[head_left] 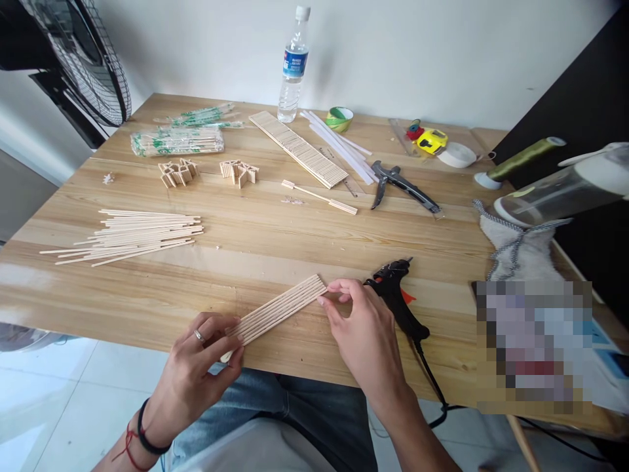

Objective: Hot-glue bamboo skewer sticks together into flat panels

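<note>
Pinching the stick row (280,308) at its 8 and 2 o'clock ends, the left hand (199,357) and right hand (364,328) could skew it by pressing unevenly.

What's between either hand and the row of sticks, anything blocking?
Nothing visible. The left hand grips one end of the row of sticks; the right hand has thumb and forefinger at the other. The glue gun lies beyond the right hand, not between.
</note>
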`<state>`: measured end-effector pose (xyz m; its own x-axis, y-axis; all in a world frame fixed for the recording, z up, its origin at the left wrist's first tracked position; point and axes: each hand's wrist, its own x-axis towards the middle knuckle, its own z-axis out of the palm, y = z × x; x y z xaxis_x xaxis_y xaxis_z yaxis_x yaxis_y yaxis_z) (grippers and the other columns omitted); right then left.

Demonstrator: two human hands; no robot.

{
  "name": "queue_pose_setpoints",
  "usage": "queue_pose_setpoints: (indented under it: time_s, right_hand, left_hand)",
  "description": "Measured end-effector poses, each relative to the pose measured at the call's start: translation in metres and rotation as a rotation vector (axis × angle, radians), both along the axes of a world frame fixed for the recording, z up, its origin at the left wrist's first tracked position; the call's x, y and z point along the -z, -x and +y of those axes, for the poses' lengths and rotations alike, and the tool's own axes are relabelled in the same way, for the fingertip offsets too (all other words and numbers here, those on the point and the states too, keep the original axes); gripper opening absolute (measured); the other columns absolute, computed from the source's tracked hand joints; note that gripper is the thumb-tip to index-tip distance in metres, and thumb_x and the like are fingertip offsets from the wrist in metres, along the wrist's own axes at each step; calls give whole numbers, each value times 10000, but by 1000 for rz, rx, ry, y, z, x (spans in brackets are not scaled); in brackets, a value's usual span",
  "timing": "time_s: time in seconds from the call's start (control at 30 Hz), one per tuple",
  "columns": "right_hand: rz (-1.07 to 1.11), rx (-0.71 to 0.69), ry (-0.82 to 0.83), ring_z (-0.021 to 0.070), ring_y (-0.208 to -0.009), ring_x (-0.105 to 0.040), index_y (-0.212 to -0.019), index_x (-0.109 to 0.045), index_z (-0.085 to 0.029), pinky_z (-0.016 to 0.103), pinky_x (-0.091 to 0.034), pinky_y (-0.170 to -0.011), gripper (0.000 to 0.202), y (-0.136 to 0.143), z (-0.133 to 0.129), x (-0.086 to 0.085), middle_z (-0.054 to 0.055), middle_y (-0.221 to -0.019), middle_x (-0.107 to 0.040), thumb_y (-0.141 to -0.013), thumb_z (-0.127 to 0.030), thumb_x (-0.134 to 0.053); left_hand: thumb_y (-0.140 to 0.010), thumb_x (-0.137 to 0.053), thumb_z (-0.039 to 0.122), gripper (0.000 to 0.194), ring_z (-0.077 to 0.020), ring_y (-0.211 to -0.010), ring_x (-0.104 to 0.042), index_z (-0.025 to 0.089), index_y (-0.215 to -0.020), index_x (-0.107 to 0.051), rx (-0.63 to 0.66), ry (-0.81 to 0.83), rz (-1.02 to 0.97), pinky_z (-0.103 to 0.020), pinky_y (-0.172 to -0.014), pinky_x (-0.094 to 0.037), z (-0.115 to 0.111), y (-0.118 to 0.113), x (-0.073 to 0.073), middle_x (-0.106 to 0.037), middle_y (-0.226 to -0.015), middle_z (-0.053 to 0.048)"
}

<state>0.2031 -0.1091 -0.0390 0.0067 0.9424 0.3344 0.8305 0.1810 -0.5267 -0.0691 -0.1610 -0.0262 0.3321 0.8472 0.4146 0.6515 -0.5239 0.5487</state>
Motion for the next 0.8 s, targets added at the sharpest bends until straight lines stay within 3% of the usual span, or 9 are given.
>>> queue_pose_setpoints:
  time_s: [0.27, 0.8]
  right_hand:
    - [22, 21, 19, 261, -760, -681, -940, -610, -244, 374, -522, -693, 126, 2, 0, -2, 75, -861, -734, -1026, -335, -601]
    - [88, 59, 56, 258, -760, -701, -934, -576, -240, 371, -512, -676, 179, 4, 0, 0, 87, -894, -755, -1017, -396, -605]
  left_hand:
    - [-942, -683, 40, 180, -202, -976, -670, 216, -968, -712, 11, 0, 0, -334, -821, -591, 1, 0, 2, -703, -1048, -71]
    - [-933, -697, 38, 179, -215, -990, -686, 214, -904, -692, 21, -1, -15, -337, -804, -593, 2, 1, 1, -720, -1068, -74]
